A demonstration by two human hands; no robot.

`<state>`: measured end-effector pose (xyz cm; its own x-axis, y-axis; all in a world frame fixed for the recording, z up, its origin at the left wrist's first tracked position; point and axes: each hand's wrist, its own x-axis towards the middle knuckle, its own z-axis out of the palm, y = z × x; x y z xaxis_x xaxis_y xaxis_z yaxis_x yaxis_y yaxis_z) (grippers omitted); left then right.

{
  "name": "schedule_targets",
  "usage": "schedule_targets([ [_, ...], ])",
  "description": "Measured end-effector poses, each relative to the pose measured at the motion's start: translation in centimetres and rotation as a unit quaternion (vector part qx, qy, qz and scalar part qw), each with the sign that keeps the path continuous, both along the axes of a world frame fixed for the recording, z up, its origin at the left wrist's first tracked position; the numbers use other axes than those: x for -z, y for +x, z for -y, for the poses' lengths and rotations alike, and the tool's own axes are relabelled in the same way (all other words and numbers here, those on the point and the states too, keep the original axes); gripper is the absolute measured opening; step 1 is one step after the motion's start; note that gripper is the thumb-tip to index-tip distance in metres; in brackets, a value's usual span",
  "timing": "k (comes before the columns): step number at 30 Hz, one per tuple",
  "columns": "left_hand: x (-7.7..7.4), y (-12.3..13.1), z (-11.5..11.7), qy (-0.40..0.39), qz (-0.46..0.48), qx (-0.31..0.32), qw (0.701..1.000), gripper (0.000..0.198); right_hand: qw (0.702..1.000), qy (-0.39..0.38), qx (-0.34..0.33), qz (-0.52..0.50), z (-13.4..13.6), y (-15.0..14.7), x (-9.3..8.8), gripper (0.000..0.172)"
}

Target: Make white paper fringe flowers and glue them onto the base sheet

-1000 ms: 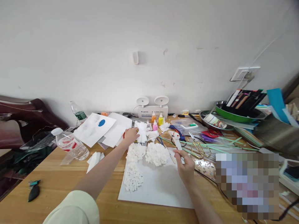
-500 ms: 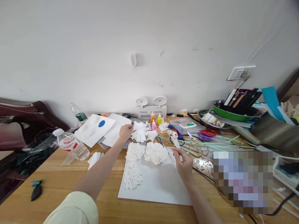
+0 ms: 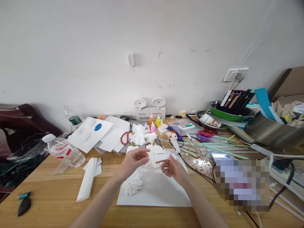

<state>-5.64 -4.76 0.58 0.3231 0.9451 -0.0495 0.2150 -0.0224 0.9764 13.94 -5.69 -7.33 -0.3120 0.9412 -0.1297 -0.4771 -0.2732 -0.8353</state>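
Now the left hand point(image 3: 131, 161) is back by the right hand point(image 3: 173, 167), over the flat white paper sheet point(image 3: 161, 193). Both grips pinch one thin white paper strip point(image 3: 163, 157).

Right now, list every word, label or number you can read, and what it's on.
Nothing reads clearly.
Twin-lamp unit: label too blurred.
Lying bottle: red label too blurred.
Far bottle: green label too small.
Paper strip, right hand: no print seen.

Bright, even daylight; warped edges
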Motion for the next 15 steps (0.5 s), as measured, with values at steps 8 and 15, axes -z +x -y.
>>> schedule_targets([
  [8, 1.7, -0.1, 1.3, 0.042, -0.103, 0.026, 0.993, 0.044, 0.989, 0.041, 0.054, 0.128, 0.2, 0.0, 0.0, 0.024],
  [15, 1.8, 2.9, 1.3, 0.092, -0.169, 0.071, 0.979, 0.025, 0.975, 0.095, 0.053, 0.194, 0.4, -0.2, 0.6, 0.024],
])
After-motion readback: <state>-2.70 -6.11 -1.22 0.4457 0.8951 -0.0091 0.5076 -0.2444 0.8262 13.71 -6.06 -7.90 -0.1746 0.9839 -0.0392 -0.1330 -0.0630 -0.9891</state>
